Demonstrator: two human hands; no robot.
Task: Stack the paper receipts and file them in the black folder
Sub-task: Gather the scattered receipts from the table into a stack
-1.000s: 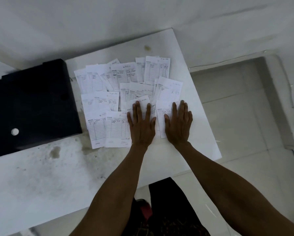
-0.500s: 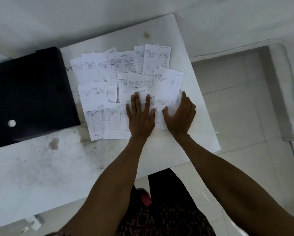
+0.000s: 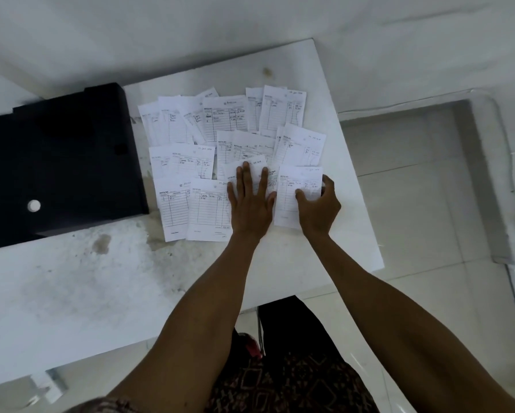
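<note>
Receipts point(image 3: 235, 138) are lying fanned out in overlapping rows across the far half of a white desk point(image 3: 101, 293), just right of the closed black folder point(image 3: 56, 165), in the head camera's single view. The left hand point(image 3: 251, 204) is pressing flat, fingers spread, on a slip near the middle of the spread. The right hand point(image 3: 319, 208), flat on the paper a second ago, is now curling its thumb and fingers around the right edge of the nearest receipt point(image 3: 292, 192), pinching it and crinkling its corner. That shift suggests gathering is just beginning: one slip is being lifted while the other hand is steadying the rest. No stack is forming yet, nothing is going into the folder, and nearly the whole job appears to be remaining.
</note>
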